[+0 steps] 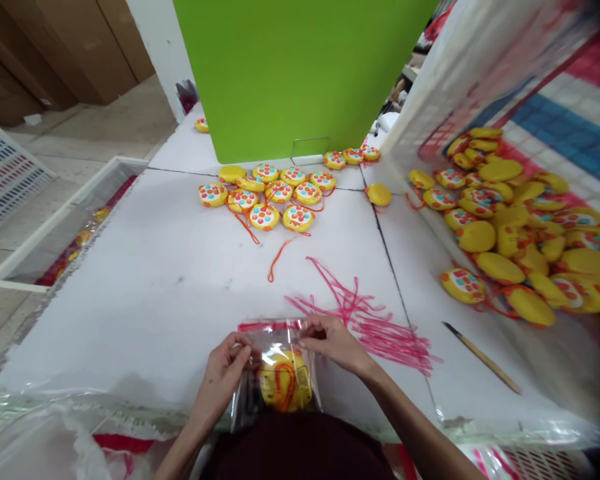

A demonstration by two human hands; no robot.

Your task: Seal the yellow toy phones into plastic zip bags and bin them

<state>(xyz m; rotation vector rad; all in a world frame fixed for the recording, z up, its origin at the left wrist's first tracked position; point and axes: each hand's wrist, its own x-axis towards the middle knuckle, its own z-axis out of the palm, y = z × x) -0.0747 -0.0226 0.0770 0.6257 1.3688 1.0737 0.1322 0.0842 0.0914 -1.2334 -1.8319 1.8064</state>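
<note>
At the table's near edge lies a clear plastic bag with a pink strip along its top. Inside it is a yellow toy, its back up, with an orange cord loop over it. My left hand pinches the bag's left side near the top. My right hand holds the upper right corner between thumb and fingers. Just beyond my right hand, a loose bundle of pink strips lies spread on the tabletop. A single orange cord rests farther up.
Several yellow toys with coloured buttons cluster before a green panel. At right, a big heap of such toys spills from a sack. A wooden-handled blade lies on the right. A white crate stands left, below the table.
</note>
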